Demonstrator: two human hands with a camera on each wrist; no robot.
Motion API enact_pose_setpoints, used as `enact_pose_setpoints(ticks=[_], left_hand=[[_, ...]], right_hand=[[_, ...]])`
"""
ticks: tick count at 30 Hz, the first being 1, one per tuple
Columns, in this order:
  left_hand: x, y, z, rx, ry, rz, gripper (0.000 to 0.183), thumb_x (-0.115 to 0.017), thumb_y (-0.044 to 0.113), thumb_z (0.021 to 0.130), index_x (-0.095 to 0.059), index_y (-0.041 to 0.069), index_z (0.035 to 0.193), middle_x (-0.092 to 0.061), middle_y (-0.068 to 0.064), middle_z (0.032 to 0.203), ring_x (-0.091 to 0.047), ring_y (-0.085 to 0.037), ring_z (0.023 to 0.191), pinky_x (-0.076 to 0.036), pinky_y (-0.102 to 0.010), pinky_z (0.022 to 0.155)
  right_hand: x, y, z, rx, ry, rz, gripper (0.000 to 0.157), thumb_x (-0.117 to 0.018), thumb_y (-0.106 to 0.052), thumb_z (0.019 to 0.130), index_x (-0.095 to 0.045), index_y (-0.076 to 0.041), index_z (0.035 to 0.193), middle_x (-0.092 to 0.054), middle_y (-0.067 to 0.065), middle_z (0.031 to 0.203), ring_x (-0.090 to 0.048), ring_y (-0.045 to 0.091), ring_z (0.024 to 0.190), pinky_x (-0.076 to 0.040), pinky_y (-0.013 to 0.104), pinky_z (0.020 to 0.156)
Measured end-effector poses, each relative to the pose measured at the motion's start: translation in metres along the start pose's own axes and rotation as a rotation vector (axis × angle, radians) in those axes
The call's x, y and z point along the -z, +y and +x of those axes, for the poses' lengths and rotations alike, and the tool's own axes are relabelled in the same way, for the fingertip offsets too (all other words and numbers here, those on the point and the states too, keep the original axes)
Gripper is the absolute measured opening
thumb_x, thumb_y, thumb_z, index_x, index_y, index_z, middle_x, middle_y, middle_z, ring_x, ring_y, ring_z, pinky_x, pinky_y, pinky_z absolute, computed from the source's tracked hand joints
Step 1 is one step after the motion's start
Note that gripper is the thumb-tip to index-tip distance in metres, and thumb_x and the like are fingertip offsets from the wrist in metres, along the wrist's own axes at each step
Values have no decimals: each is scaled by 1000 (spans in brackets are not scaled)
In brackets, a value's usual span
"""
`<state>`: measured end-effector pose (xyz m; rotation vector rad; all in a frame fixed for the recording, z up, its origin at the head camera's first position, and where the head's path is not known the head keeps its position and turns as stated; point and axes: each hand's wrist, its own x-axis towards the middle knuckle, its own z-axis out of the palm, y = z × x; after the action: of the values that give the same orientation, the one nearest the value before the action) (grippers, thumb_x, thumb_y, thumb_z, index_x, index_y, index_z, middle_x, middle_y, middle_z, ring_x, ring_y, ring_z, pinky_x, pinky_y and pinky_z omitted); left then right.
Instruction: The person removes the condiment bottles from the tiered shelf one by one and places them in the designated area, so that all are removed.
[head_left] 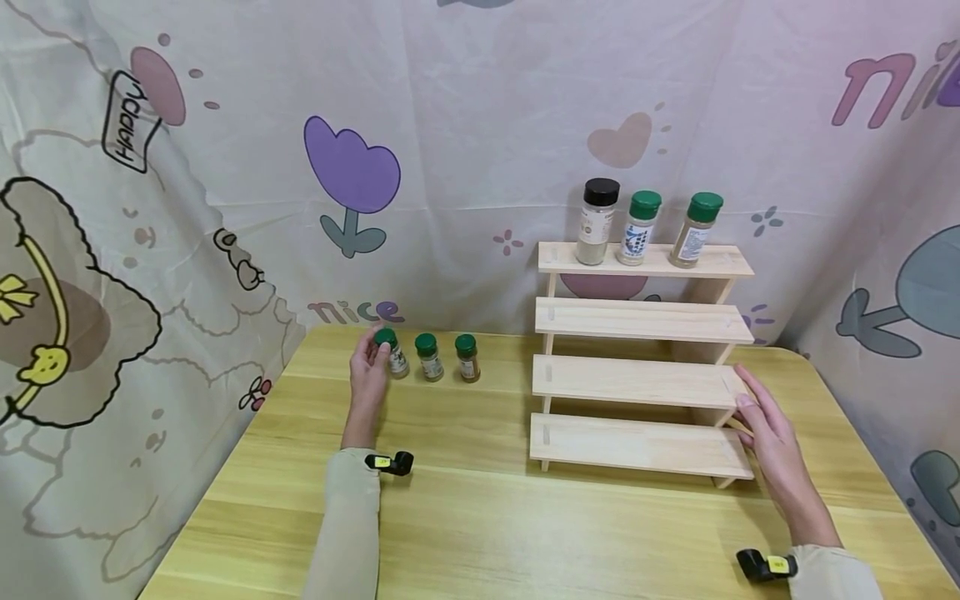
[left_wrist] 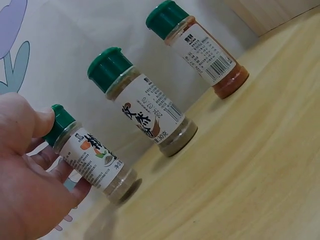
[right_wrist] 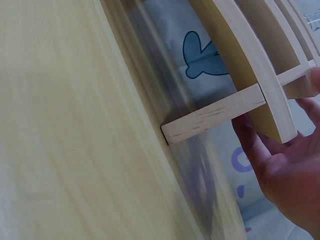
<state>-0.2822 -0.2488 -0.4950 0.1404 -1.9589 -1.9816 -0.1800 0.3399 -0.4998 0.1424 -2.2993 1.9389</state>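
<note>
At the back left of the table, my left hand [head_left: 368, 380] grips a green-capped spice jar [left_wrist: 92, 157], its thumb against the cap. Whether that jar's base touches the wood I cannot tell. Just to its right stand two more green-capped jars, one with pale brown powder [left_wrist: 147, 107] and one with reddish powder [left_wrist: 202, 50]. My right hand [head_left: 780, 450] holds the right end of a stepped wooden rack [head_left: 630, 381]; in the right wrist view some fingers go behind a shelf board [right_wrist: 272, 95].
On the rack's top shelf stand a black-capped jar [head_left: 596, 225] and two green-capped jars, one in the middle [head_left: 637, 233] and one at the right [head_left: 693, 237]. A printed cloth [head_left: 465, 150] hangs behind the wooden table [head_left: 465, 500].
</note>
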Motion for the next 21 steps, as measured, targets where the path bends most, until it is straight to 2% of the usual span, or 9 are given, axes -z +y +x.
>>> enact_pose_setpoints(ticks=[9, 15, 18, 21], left_hand=[[-1, -2, 1, 7, -15, -12, 41, -44, 1, 108, -45, 1, 149, -45, -22, 151, -44, -31, 139, -32, -37, 120], [-2, 12, -4, 25, -20, -17, 42, -50, -4, 105, -46, -5, 147, -49, -26, 147, -49, -32, 133, -36, -39, 118], [-2, 8, -4, 9, -3, -8, 43, -53, -4, 104, -49, -4, 146, -50, -26, 146, -52, -26, 129, -40, -33, 114], [-2, -5, -1, -19, 21, -16, 42, -53, -3, 104, -51, -2, 146, -52, -24, 145, -54, -24, 127, -41, -29, 112]], right_hand=[[0, -2, 0, -6, -2, -14, 55, -36, -33, 113, -21, -28, 165, -19, 4, 169, -49, -10, 114, -46, 7, 85], [0, -3, 0, -4, 1, -32, 55, -36, -34, 113, -21, -29, 165, -20, 5, 168, -49, -11, 114, -46, 6, 85], [0, -3, -1, -12, 1, -51, 55, -35, -35, 113, -20, -30, 165, -18, 5, 169, -48, -11, 114, -45, 6, 84], [0, -3, -1, -18, 1, -59, 55, -35, -36, 113, -20, -30, 165, -17, 5, 170, -48, -11, 114, -45, 6, 84]])
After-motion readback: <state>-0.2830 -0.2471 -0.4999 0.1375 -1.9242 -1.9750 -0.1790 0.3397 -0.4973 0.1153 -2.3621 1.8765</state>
